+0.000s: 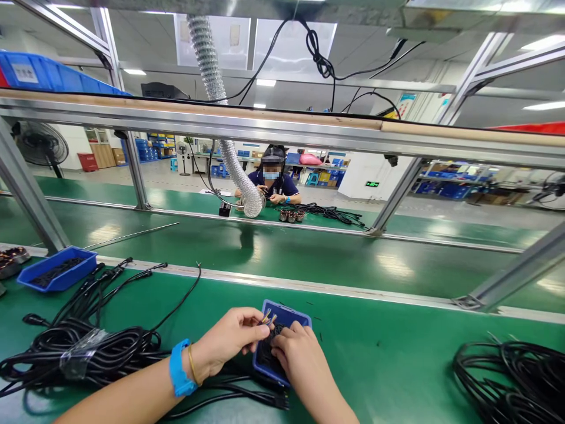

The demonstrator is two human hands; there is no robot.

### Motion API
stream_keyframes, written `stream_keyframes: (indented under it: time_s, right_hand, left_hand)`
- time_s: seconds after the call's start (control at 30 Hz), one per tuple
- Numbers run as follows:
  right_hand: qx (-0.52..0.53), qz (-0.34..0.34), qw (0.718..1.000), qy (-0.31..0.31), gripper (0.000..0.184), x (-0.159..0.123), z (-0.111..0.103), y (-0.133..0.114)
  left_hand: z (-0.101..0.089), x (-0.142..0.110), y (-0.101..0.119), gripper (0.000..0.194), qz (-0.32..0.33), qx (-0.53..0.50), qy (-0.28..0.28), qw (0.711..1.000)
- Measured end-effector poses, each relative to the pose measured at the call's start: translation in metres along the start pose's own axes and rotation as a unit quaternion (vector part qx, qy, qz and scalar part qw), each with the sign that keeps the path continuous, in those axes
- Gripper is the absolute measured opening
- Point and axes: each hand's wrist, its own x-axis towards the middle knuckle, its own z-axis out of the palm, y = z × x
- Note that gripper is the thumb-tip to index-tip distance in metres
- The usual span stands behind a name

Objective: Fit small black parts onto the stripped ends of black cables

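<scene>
My left hand [245, 333], a blue band on its wrist, pinches the end of a cable whose thin coloured wires [270, 318] fan out past the fingertips. Just below and right of these wires is a small blue bin [282, 310] holding many short black pieces of tubing [265, 352]. Over the bin's right side, my right hand [298, 347] reaches in with fingers bent and drawn together among the pieces. Its fingertips are partly hidden, so anything between them does not show. A few loose black pieces lie on the green table beside the bin.
Taped black cables [83, 353] lie coiled at left, near another blue bin [57, 269]. More cable coils [512, 377] sit at right. A metal frame rail [282, 131] crosses ahead; a silver duct [236, 159] hangs behind. A person [273, 176] sits across the bench.
</scene>
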Motion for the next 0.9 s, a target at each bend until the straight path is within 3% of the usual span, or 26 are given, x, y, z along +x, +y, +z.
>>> stream_keyframes:
  time_s: [0.2,0.3,0.4,0.5,0.57,0.63,0.7,0.9]
  right_hand:
    - [0.000,0.008,1.000,0.024,0.018,-0.004,-0.002,-0.001]
    - [0.134,0.026,0.988,0.075,0.019,-0.008,-0.004,0.005]
    - [0.324,0.064,0.934,0.135,0.020,-0.010,-0.004,0.007]
    - [0.476,0.102,0.854,0.182,0.027,-0.011,-0.008,-0.001]
    - [0.542,0.121,0.804,0.211,0.029,-0.011,-0.013,-0.008]
    - [0.570,0.128,0.776,0.237,0.027,-0.012,-0.016,-0.014]
    - [0.568,0.123,0.772,0.257,0.023,-0.013,-0.018,-0.016]
    - [0.522,0.104,0.793,0.296,0.016,-0.016,-0.013,-0.013]
  left_hand:
    - [0.001,0.003,-0.007,0.030,-0.020,0.001,0.027,0.999]
    - [0.001,0.005,-0.009,0.032,-0.028,0.009,0.035,0.999]
    - [0.000,0.005,-0.008,0.034,-0.025,0.021,0.044,0.999]
    - [0.001,0.004,-0.008,0.030,-0.034,0.022,0.043,0.998]
    - [0.001,0.003,-0.007,0.026,-0.049,0.026,0.037,0.998]
    - [0.002,0.003,-0.007,0.026,-0.059,0.025,0.033,0.997]
    - [0.003,0.002,-0.006,0.027,-0.065,0.020,0.035,0.997]
    - [0.004,-0.001,-0.002,0.026,-0.063,0.019,0.028,0.997]
